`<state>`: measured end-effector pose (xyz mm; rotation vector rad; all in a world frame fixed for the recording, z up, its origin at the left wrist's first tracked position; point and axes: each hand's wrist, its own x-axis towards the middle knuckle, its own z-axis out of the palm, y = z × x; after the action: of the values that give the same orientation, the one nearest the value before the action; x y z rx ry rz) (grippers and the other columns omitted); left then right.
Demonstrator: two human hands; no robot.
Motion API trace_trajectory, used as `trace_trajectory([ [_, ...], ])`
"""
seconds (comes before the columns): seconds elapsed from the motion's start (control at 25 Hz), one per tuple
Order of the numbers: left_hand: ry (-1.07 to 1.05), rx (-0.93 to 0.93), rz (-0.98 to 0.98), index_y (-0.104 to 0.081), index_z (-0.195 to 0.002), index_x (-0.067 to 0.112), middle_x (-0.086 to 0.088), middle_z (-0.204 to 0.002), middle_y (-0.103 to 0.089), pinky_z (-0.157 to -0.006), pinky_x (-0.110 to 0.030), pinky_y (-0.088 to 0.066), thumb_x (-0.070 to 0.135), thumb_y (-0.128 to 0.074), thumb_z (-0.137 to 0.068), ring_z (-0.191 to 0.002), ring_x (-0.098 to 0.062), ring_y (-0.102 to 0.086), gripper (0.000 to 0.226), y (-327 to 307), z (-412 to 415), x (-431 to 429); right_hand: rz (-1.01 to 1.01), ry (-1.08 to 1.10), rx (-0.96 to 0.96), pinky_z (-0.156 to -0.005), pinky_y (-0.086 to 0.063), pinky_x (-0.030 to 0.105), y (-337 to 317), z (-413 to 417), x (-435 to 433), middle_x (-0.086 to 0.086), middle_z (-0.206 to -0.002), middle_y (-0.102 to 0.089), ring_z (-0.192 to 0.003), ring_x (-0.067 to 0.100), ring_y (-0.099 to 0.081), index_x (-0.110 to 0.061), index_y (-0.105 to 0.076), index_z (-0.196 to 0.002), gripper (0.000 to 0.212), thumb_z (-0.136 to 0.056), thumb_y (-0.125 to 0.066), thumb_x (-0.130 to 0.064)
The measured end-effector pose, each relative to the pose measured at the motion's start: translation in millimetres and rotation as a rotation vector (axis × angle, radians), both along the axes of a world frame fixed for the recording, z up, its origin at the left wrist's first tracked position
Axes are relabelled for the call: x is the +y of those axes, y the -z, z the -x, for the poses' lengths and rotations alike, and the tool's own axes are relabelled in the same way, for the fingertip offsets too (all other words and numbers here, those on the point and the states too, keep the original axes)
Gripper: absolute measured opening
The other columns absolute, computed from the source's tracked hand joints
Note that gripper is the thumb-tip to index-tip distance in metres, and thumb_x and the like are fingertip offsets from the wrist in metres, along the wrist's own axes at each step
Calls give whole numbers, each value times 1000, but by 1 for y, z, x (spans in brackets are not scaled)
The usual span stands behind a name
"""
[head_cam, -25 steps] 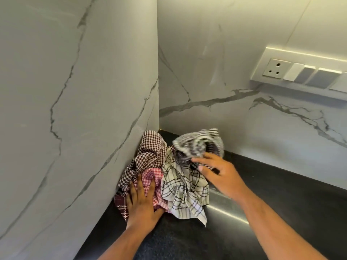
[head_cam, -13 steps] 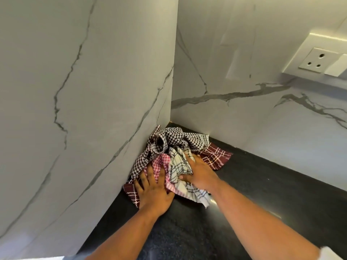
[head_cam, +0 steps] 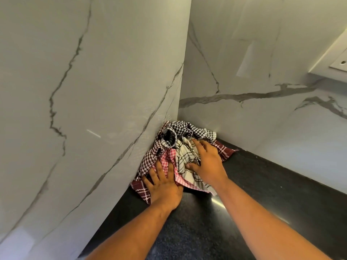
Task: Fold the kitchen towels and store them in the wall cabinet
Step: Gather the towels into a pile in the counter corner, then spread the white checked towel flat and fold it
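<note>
A crumpled pile of kitchen towels lies in the corner of a black countertop (head_cam: pixel 262 184). On top is a black-and-white checked towel (head_cam: pixel 189 130). Below it are a white towel with black lines (head_cam: pixel 185 153), a pink checked towel (head_cam: pixel 166 158) and a maroon towel with white lines (head_cam: pixel 224 150). My left hand (head_cam: pixel 164 186) lies flat, fingers spread, on the pile's left front. My right hand (head_cam: pixel 207 162) presses on the white towel, its thumb hooked into the cloth. No wall cabinet is in view.
Grey-veined marble walls meet at the corner: one wall (head_cam: pixel 93 109) close on the left, the other (head_cam: pixel 262 109) behind the pile. A white socket plate (head_cam: pixel 338 62) sits at the right edge. The black countertop stretches right and toward me.
My right hand has put the striped towel down and now presses on the pile. The view has moved closer and shifted left, so the sockets slid toward the right edge.
</note>
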<state>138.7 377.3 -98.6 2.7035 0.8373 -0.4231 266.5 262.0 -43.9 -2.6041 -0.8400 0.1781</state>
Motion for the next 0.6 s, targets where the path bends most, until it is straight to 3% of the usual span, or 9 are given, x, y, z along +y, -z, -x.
trace_trajectory([
  [0.08, -1, 7, 14, 19, -160, 26, -21, -164, 30, -117, -71, 7, 64, -33, -97, -151, -51, 17, 90, 0, 0, 0, -129, 66, -168, -104, -45, 43, -1, 26, -12, -5, -133, -53, -122, 17, -48, -36, -49, -139, 64, -85, -70, -61],
  [0.16, 2, 31, 28, 21, -159, 26, -21, -163, 32, -117, -71, 8, 63, -34, -97, -151, -51, 18, 91, -2, -1, 1, -58, 64, -265, -90, -41, 35, 0, 51, -21, -14, -110, -52, -103, 9, -47, -41, -58, -115, 45, -82, -61, -72],
  [0.28, 13, 53, 56, 22, -159, 26, -21, -163, 34, -116, -72, 11, 65, -33, -96, -151, -51, 20, 91, -5, -2, 3, 176, 33, -220, -89, -37, 37, 2, 70, -26, -12, -111, -54, -107, 14, -49, -37, -67, -112, 34, -88, -66, -59],
  [0.36, 14, 62, 82, 21, -159, 27, -20, -162, 36, -115, -71, 13, 64, -33, -97, -150, -50, 22, 91, -7, -2, 5, 183, 69, -205, -90, -37, 38, -4, 68, -30, -11, -115, -56, -111, 15, -49, -33, -69, -117, 24, -98, -60, -43],
  [0.48, 8, 57, 129, 18, -160, 29, -18, -162, 37, -115, -70, 16, 65, -31, -96, -150, -48, 25, 88, -9, -2, 7, -101, 137, -112, -88, -43, 33, -37, 66, -40, -14, -105, -63, -101, 11, -57, -32, -64, -111, 11, -103, -56, -30],
  [0.6, -2, 46, 137, 18, -160, 33, -15, -164, 34, -116, -69, 15, 69, -28, -96, -151, -46, 24, 87, -10, -1, 6, -502, 221, 36, -64, -46, 12, -79, 76, -61, -18, -87, -66, -81, 0, -65, -37, -54, -103, 13, -107, -52, -25],
])
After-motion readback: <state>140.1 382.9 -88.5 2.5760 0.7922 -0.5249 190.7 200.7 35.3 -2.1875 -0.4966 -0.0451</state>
